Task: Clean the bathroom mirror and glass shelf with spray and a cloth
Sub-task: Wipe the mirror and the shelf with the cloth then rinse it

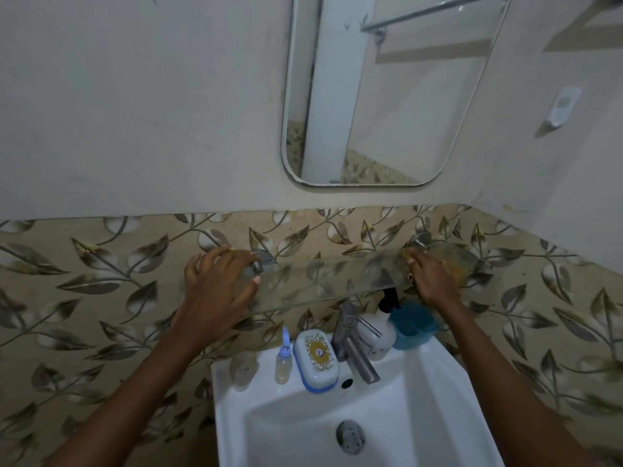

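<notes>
The glass shelf [337, 278] runs long and narrow across the leaf-patterned tile wall [101, 281], its long axis left to right, with the right end sitting a touch higher in this view. It hangs between the mirror [377, 96] above and the white sink [303, 416] below, held by a metal bracket [259, 259] near each end. Over on the right end, the right hand [433, 281] presses a yellowish cloth [451, 261] flat onto the glass, fingers curled over it. At the left end, the left hand [219, 281] rests on the shelf by the bracket, fingers spread and loose, gripping nothing, thumb on the front edge. Down on the sink rim: a small clear bottle with a blue cap [283, 358], a white and blue soap box [316, 358], the steel tap [354, 345], a white pump bottle [376, 332] and a blue tub [413, 326], all beneath the shelf. A white holder [563, 106] sits on the right wall.
</notes>
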`<state>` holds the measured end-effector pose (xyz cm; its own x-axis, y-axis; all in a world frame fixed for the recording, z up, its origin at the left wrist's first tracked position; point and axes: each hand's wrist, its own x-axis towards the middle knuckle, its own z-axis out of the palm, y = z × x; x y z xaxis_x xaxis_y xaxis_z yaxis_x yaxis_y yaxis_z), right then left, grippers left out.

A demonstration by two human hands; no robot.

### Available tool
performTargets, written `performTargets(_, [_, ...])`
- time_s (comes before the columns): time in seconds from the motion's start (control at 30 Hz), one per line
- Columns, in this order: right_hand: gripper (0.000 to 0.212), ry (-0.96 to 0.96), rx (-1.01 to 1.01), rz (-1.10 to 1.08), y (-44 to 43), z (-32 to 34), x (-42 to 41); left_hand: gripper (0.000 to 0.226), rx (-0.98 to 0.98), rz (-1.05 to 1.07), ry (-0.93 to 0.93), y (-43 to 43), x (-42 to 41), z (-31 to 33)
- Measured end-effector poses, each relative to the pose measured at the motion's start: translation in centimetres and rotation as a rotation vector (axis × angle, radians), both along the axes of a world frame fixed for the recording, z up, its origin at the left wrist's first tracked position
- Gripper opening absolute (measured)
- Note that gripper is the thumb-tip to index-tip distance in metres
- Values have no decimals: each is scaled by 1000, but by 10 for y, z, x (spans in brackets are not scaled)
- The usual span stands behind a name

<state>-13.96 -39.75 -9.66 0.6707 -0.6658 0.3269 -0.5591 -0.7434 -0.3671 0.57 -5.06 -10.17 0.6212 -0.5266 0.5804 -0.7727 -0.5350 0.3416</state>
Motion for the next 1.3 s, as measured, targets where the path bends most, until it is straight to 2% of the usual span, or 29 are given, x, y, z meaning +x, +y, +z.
performTargets(0.27, [39, -37, -129, -104, 9, -10, -39, 56, -9, -5, -1, 0, 0, 1])
performTargets(0.4, [43, 42, -11, -220, -1, 2, -79, 55, -21, -7, 2, 0, 0, 1])
performTargets(0.5, [43, 17, 147, -185, -8, 29, -95, 55, -40, -14, 2, 1, -1, 3])
performTargets(0.57, [37, -150, 309, -156, -5, 53, -100, 54, -49, -20, 10, 1, -1, 3])
performTargets(0.7, [23, -635, 879, -92, -12, 90, -93, 55, -59, -16, 20, 1, 0, 3])
performTargets(0.8, [22, -789, 1165, -36, -18, 96, -66, 56, -63, -8, 29, 1, 0, 2])
performTargets(0.87, [23, -797, 1255, -16, -14, 93, -46, 55, -62, -4, 31, 1, -1, 1])
performTargets(0.93, [23, -696, 1170, -54, -13, 87, -26, 54, -69, 0, 39, 0, 0, 1])
performTargets(1.0, [23, -567, 969, -76, -13, 83, -13, 54, -76, 5, 47, 0, 1, 1])
performTargets(1.07, [24, -443, 755, 12, -7, 81, -9, 54, -80, 7, 48, 0, 2, 1])
performTargets(1.13, [31, -228, 503, 181, 2, 75, -9, 56, -80, 10, 48, 0, 2, 0])
performTargets(1.2, [37, 67, 286, 326, 10, 62, -10, 57, -79, 9, 49, 0, 1, 0])
performTargets(1.27, [45, 299, 138, 385, 9, 44, -9, 56, -83, 4, 49, 0, 0, 0])
performTargets(1.3, [48, 356, 97, 388, 5, 36, -10, 56, -83, 2, 50, 0, 0, 1])
